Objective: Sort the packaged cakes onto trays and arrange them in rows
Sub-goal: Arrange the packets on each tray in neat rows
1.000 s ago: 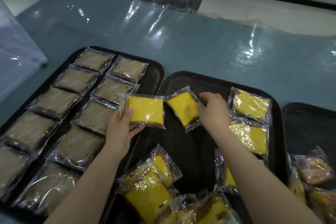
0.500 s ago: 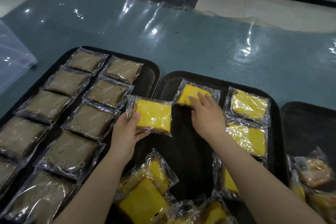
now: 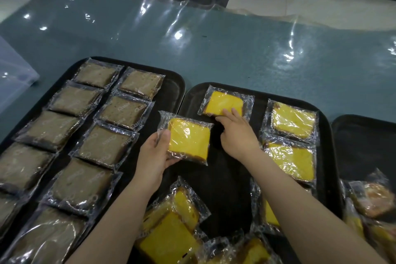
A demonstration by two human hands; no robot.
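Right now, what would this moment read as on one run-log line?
phase: arranging yellow cakes | left hand: holds yellow cake | right hand: fingertips on placed cake at middle tray far edge | brown tray: two rows

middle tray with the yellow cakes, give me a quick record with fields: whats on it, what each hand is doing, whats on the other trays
middle tray: black, holds wrapped yellow cakes
far row: one yellow cake under right hand fingertips, another beside it
left hand: holds a wrapped yellow cake over the tray's left edge
right hand: fingers extended, touching the far cake
left tray: brown cakes in two rows
right tray: mixed packets at near end
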